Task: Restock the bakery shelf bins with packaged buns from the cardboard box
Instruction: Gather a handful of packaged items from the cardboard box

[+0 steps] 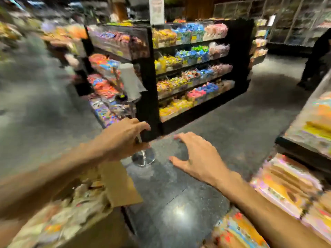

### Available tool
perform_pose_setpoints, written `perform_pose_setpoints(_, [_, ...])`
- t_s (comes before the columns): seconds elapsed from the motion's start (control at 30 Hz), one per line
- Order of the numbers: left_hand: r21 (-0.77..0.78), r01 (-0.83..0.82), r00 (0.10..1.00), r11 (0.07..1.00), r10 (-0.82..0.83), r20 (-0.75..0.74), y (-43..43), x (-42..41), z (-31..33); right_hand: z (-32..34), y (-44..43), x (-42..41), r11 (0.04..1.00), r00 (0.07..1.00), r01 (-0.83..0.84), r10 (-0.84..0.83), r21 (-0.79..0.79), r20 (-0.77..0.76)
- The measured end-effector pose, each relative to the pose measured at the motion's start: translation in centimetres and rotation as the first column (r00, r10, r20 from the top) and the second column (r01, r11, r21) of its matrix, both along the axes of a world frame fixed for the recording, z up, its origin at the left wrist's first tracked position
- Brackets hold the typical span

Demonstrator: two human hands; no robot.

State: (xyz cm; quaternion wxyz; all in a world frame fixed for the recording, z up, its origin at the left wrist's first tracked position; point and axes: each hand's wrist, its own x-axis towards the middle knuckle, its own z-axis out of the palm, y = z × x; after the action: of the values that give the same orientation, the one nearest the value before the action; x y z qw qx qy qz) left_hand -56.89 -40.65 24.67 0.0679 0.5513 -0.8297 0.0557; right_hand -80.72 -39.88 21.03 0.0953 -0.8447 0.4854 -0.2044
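Observation:
The frame is smeared by motion. An open cardboard box (pixel 120 187) sits at the lower left, with blurred packaged buns (pixel 68 217) inside it. My left hand (pixel 123 138) hovers above the box's far flap, fingers loosely bent and holding nothing. My right hand (pixel 197 158) is spread open over the dark floor, empty. The bakery shelf bins (pixel 286 190) with colourful packets lie along the right edge, to the right of my right forearm.
A black shelf unit (pixel 193 68) full of colourful sweets stands ahead. A metal stand with a round base (pixel 143 158) is just beyond my left hand. Dark polished floor (pixel 179 203) lies between box and bins. A person in dark clothes (pixel 317 56) stands far right.

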Motion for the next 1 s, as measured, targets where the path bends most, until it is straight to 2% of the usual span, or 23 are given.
perform_pose_setpoints(0.07, [0.107,-0.206,0.977,0.973,0.211,-0.035,4.5,6.7,-3.6,-3.1,0.6,6.4,0.986,0.989,-0.142,0.145,0.091,-0.024])
perform_pose_setpoints(0.13, [0.236,-0.393,0.905,0.889,0.419,-0.071,9.1,12.8,-7.5,-6.4,1.3,12.6,0.948,0.965,-0.252,0.261,0.195,-0.025])
perform_pose_setpoints(0.27, [0.421,-0.662,0.666,0.62,0.744,-0.047,17.7,22.9,-15.9,-12.7,3.3,24.5,0.837,0.893,-0.39,0.446,0.383,-0.065])
perform_pose_setpoints(0.4, [0.584,-0.727,0.449,0.362,0.893,0.005,23.4,30.5,-24.5,-18.5,4.6,34.1,0.741,0.847,-0.405,0.525,0.536,-0.087])
perform_pose_setpoints(0.57, [0.757,-0.648,0.228,0.082,0.969,0.09,26.8,39.2,-33.9,-26.6,5.3,44.3,0.601,0.836,-0.231,0.525,0.765,-0.159])
perform_pose_setpoints(0.63, [0.825,-0.564,0.212,0.023,0.97,0.117,27.1,41.2,-36.4,-29.2,5.4,47.2,0.55,0.866,-0.134,0.47,0.824,-0.173])
perform_pose_setpoints(0.67, [0.858,-0.513,0.194,-0.023,0.971,0.142,27.4,43.3,-38.9,-32.4,5.4,49.8,0.493,0.886,-0.079,0.434,0.866,-0.166])
perform_pose_setpoints(0.8, [0.898,-0.434,0.172,-0.073,0.972,0.161,26.5,46.1,-42.7,-39.5,6.0,52.5,0.349,0.943,0.101,0.265,0.932,-0.201])
perform_pose_setpoints(1.0, [0.872,-0.469,0.215,-0.139,0.94,0.266,27.0,50.6,-50.3,-47.4,9.0,56.8,0.075,0.961,0.256,0.092,0.964,-0.262])
